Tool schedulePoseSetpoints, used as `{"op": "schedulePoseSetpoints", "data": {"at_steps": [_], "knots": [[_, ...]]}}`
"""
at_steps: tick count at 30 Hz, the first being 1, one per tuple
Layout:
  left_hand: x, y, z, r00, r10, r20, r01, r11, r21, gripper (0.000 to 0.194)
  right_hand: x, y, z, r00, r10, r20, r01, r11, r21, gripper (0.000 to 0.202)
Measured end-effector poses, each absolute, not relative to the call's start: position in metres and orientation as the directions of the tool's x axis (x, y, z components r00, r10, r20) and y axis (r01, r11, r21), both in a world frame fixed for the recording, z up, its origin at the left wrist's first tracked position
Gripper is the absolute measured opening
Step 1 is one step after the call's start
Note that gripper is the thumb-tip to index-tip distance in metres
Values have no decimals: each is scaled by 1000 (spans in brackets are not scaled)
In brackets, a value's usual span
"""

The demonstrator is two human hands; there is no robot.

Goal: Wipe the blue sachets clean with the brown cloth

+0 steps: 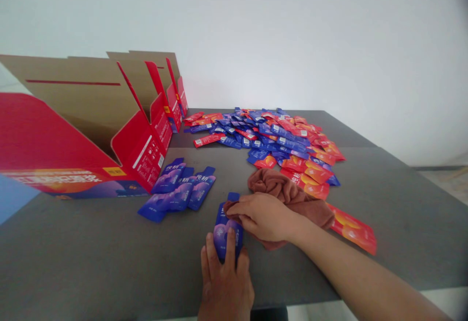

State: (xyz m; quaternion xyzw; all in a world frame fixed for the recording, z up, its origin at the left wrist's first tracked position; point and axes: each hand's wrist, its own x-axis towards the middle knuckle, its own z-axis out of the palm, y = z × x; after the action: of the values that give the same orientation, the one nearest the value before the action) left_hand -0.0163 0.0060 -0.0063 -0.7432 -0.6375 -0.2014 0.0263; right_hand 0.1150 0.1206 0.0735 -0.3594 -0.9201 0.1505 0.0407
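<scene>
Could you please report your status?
Left hand on flat blue-purple pouch; right hand holding crumpled brown fabric cloth against it; cloth hides part of pouch.

The left hand (pixel 226 284) partly hides the blue sachet's (pixel 221 230) near end.

The left hand (pixel 227 286) and right hand (pixel 268 217) are bare, as is the right forearm (pixel 347 268).

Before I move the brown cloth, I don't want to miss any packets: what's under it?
From beneath the brown cloth, a red packet sticks out at the right edge, partly covered. By the right hand, cloth overlaps a blue packet. Anything under the bunched middle is hidden.
</scene>
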Motion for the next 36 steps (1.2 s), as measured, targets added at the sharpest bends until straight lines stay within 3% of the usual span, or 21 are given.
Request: {"op": "schedulePoseSetpoints", "data": {"at_steps": [6,15,28,36], "knots": [[-18,6,-7,114,930,350,956,-199,217,39,114,118,75,-805,592,-37,568,751,-338,30],[-17,6,-8,112,925,364,958,-198,209,32,116,125,70,-687,725,-47,698,642,-317,33],[-19,5,-13,130,922,365,955,-216,205,34,113,117,76,-792,607,-61,590,736,-333,30],[-19,5,-17,146,914,379,967,-213,141,28,114,121,75,-723,689,-60,671,678,-300,33]]}}
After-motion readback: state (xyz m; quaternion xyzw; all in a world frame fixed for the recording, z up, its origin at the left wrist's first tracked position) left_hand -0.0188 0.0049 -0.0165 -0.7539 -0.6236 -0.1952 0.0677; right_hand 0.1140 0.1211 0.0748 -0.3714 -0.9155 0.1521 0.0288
